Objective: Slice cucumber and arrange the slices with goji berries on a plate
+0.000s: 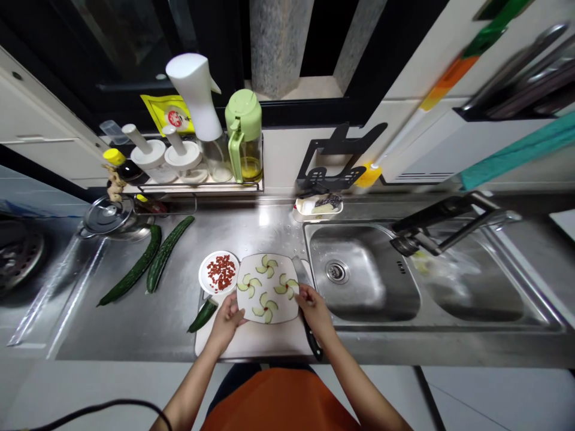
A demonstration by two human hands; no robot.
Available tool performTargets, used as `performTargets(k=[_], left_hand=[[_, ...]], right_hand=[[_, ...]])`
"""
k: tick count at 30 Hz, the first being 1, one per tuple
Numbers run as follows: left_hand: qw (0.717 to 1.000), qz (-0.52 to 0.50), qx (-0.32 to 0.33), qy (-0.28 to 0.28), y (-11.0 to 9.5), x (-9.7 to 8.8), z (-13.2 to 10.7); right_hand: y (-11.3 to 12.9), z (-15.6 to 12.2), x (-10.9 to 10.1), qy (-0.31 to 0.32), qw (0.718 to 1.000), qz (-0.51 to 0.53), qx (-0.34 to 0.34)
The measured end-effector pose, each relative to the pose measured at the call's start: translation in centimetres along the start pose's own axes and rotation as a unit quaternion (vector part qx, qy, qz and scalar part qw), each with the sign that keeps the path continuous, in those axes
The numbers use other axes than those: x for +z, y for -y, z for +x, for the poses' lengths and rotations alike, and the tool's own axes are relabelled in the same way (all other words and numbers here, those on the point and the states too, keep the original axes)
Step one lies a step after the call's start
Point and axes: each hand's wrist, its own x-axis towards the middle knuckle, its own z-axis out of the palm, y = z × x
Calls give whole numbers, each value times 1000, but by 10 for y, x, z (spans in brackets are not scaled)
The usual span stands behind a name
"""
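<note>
Lying far left: two whole cucumbers rest side by side on the steel table. They slant from the far edge toward the near-left and are well apart from both hands.
Cucumber stub: a short dark end piece sits at the left edge of the cutting board, just beside my left wrist.
Small dish: a round white dish of red bits stands at the board's far-left corner, touching or nearly touching the plate's left rim.
Left hand: my left hand is closed on the plate's near-left corner, fingers curled against the rim.
Plate: the white plate lies flat on the board between my two hands, toward the table's near edge. It extends away from both palms toward the far edge. It is a rounded square, so I read no clear long axis.
Slices: four cucumber fans are laid out on the plate, none under a finger.
Right hand: my right hand pinches the near-right corner, about as close to the plate as the left.
Knife: the knife runs far-to-near just beside the plate's right rim, passing under my right hand.
Sink: the basin begins just right of the knife.
</note>
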Motion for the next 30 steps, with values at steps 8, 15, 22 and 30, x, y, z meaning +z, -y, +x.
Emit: performTargets(k=[8,15,22,30], left_hand=[[998,-60,-6,0,-17,-5,-30],[998,-58,-4,-8,-22,-6,-40],[997,-76,5,2,-20,-8,-40],[997,-81,11,14,-21,-1,-41]], right_hand=[[25,-20,3,77,963,236,106],[30,-36,16,133,914,341,174],[31,-43,22,138,892,383,198],[22,-42,24,116,887,396,208]])
